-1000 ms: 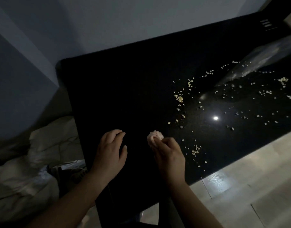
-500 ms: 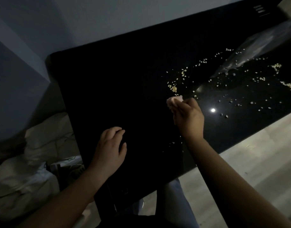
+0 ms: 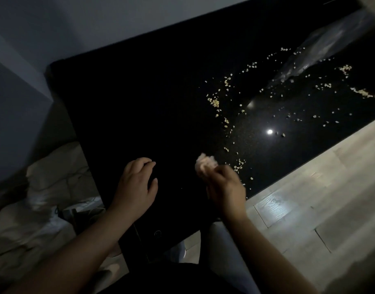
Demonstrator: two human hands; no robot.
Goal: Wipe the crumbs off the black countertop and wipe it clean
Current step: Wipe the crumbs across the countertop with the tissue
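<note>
black countertop point(image 3: 152, 107): scattered crumbs point(image 3: 214, 102), plastic bag point(image 3: 322, 47).

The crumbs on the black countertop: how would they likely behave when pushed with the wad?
The crumbs look tiny and loose, so probably light, scattering rather than clumping. The glossy countertop suggests they slide easily. Some near its front edge may fall off.

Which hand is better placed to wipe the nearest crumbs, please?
The right hand: it holds the wad of tissue beside the crumbs. The left hand rests empty on the countertop.
</note>
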